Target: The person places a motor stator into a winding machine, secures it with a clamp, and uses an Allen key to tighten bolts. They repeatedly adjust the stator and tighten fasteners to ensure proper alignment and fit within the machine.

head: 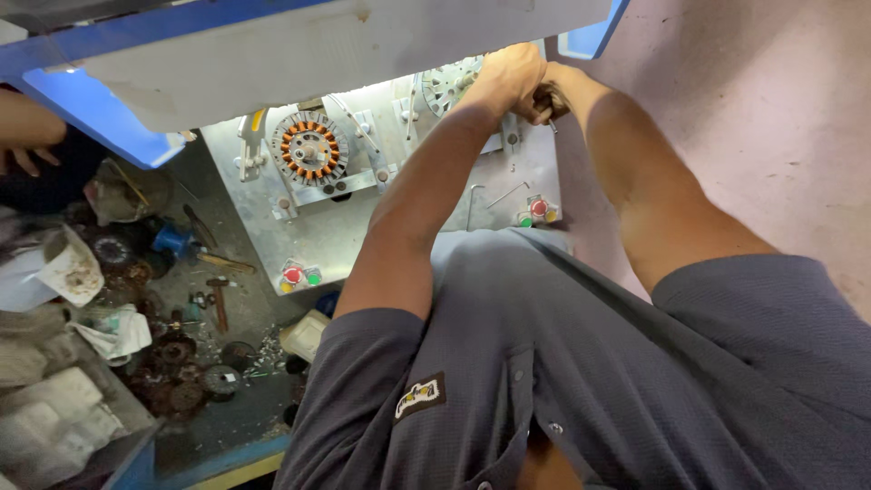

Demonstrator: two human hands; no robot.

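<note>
Seen from above, the person in a grey shirt reaches both arms forward to a metal machine plate (363, 227) under a blue-edged hood (100, 113). The left hand (508, 77) rests on top of a round stator (446, 83) mounted at the far end of the plate, its fingers (481, 91) curled together over the stator's right edge, so that only the left part of the ring shows beyond the knuckles. The right hand (547, 98) sits just beside the left one, touching it, with its fingers clamped on a small dark tool (550, 107) whose thin metal tip pokes out below the fist (what kind of tool it is cannot be told). A 2nd stator (310, 150) with copper windings sits in its own clamp further left on the plate, well apart from both hands. 2 sets of red and green buttons (301, 275) lie on the plate's near edge. To the left, a cluttered surface (245, 318) carries a hammer (218, 299), dark round parts and rags, and another person's hand (27, 136) shows at the frame's left edge
</note>
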